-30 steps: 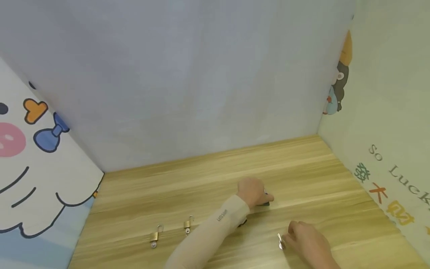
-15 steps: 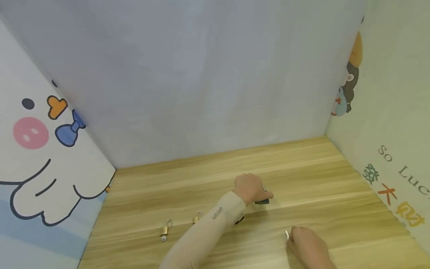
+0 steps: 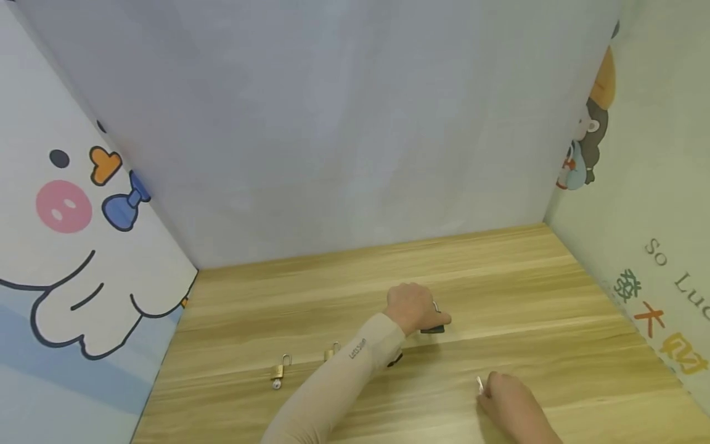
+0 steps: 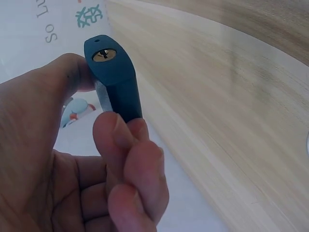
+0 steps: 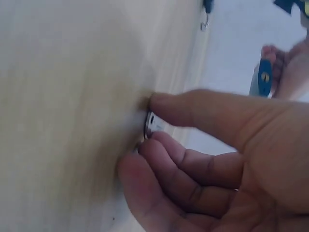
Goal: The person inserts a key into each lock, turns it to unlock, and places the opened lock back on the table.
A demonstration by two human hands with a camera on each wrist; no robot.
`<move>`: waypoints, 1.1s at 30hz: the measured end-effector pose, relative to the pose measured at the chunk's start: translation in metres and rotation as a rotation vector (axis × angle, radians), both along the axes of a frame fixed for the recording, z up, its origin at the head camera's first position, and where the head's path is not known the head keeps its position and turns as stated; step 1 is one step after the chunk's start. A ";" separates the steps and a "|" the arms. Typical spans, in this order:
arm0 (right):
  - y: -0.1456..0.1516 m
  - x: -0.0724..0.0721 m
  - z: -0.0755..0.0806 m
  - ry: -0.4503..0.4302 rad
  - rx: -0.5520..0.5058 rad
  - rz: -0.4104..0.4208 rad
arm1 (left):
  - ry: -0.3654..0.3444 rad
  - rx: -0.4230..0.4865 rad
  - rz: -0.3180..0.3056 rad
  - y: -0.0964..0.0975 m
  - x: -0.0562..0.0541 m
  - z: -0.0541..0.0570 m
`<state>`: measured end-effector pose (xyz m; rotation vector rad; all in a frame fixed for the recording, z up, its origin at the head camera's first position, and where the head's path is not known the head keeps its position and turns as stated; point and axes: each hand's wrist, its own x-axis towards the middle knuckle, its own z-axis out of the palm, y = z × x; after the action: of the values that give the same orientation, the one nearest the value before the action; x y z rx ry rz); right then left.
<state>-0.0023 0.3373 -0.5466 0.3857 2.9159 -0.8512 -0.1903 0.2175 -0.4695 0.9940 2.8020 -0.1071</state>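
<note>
My left hand [image 3: 410, 308] holds a dark blue padlock [image 4: 118, 79] between thumb and fingers. Its brass keyhole faces the camera in the left wrist view, and in the head view most of its body is behind the hand. Down near the tabletop [image 3: 499, 265], my right hand [image 3: 513, 404] pinches a small silver key [image 3: 480, 385]. Thumb and fingertips cover much of the key [image 5: 152, 123] in the right wrist view. The two hands are apart, the left one farther forward.
Two brass padlocks with raised shackles lie on the left: one padlock [image 3: 277, 372] has a key in it, the other padlock [image 3: 330, 354] is partly behind the left sleeve [image 3: 338, 382]. Printed walls [image 3: 638, 203] enclose the table's sides, with a plain wall [image 3: 360, 123] behind.
The right fingers have closed further over the key, so less of it shows. The left hand keeps hold of the blue padlock nearly in place. The head view has turned slightly left.
</note>
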 end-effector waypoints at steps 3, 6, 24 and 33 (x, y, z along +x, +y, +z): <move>0.006 -0.002 -0.006 -0.064 -0.113 -0.024 | -0.009 0.003 0.012 0.000 -0.001 -0.003; 0.013 -0.003 -0.008 -0.098 -0.179 -0.048 | -0.016 0.008 0.019 0.000 -0.001 -0.003; 0.011 -0.005 -0.016 0.078 -0.709 -0.145 | -0.016 0.035 0.007 -0.003 -0.006 -0.002; -0.016 -0.019 -0.011 0.167 -0.917 -0.293 | -0.007 0.040 0.009 -0.006 -0.007 -0.005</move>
<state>-0.0218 0.3209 -0.5578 0.6557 2.2451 -2.1718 -0.1971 0.2119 -0.4746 0.9879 2.8126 -0.0471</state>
